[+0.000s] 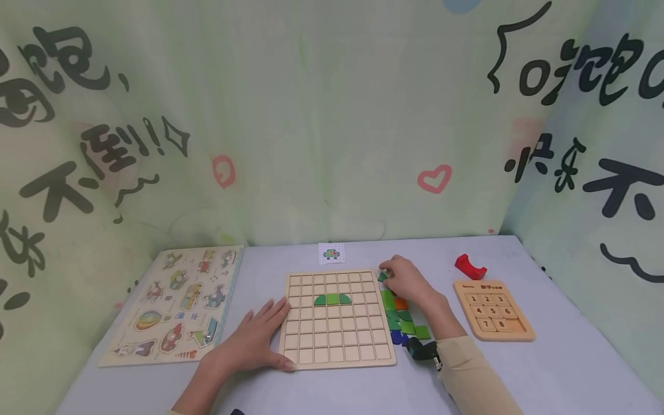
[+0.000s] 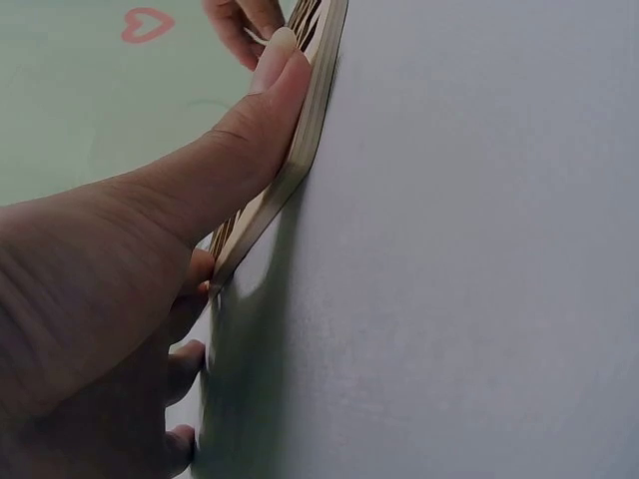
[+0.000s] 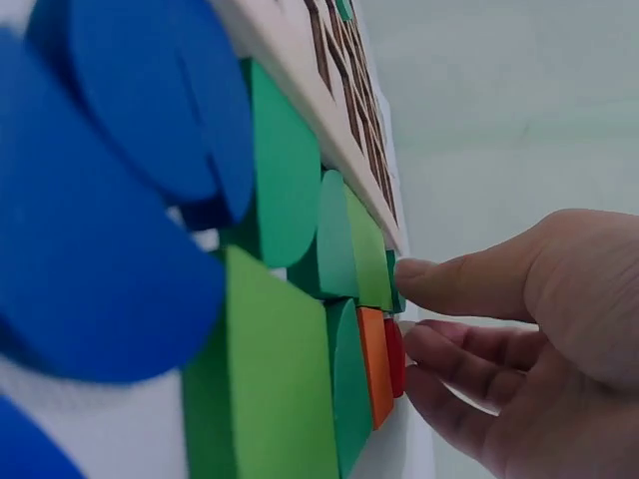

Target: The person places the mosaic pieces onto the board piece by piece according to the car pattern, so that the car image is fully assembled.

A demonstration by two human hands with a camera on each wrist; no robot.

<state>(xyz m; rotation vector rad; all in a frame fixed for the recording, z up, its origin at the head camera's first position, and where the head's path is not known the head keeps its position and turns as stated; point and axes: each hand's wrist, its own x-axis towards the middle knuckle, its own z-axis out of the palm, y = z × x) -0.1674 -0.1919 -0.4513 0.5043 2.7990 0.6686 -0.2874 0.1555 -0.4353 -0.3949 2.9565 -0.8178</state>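
Observation:
A wooden grid board lies flat, with a row of green pieces in its upper cells: a square between two rounded ones. My left hand rests along the board's left side, fingers spread and fairly straight, thumb pressing the near-left corner. Just beyond the board's right edge, my right hand pinches a dark green piece between thumb and fingers; the fingers partly cover it. Below that hand sit more coloured pieces, including an orange one, a red one and blue rounded ones.
At the left lies a picture puzzle board. A small card with a car pattern sits behind the grid board. To the right are a wooden number puzzle and a red arch-shaped block. A curtain hangs behind the table.

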